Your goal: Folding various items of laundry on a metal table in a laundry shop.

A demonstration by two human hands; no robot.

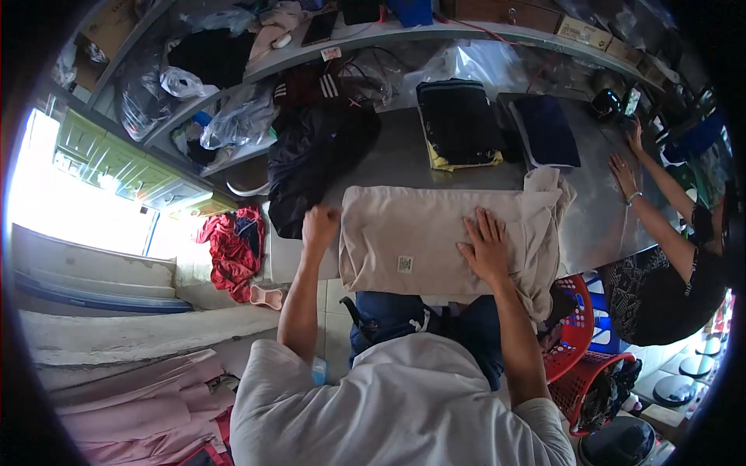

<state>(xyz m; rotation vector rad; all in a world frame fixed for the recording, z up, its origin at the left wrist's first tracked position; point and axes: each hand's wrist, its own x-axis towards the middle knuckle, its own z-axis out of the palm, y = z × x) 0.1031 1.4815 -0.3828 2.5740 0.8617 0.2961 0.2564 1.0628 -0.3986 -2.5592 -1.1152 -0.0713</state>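
A beige garment (431, 239), folded to a wide rectangle with a small label on it, lies along the near edge of the metal table (384, 151). My right hand (486, 247) rests palm down on its right part, fingers spread. To that hand's right, the garment's loose end (545, 233) is bunched and hangs over the edge. My left hand (320, 229) is curled into a fist just off the left edge of the fabric; its palm side is hidden. Beyond that fist lies a heap of dark clothing (309, 157).
Folded black clothing (460, 122) and a folded navy item (546, 131) lie farther back. At right, another person's hands (625, 172) are by a phone (632, 102). A red plastic basket (574, 332) stands below the table; a cluttered shelf (373, 41) runs behind it.
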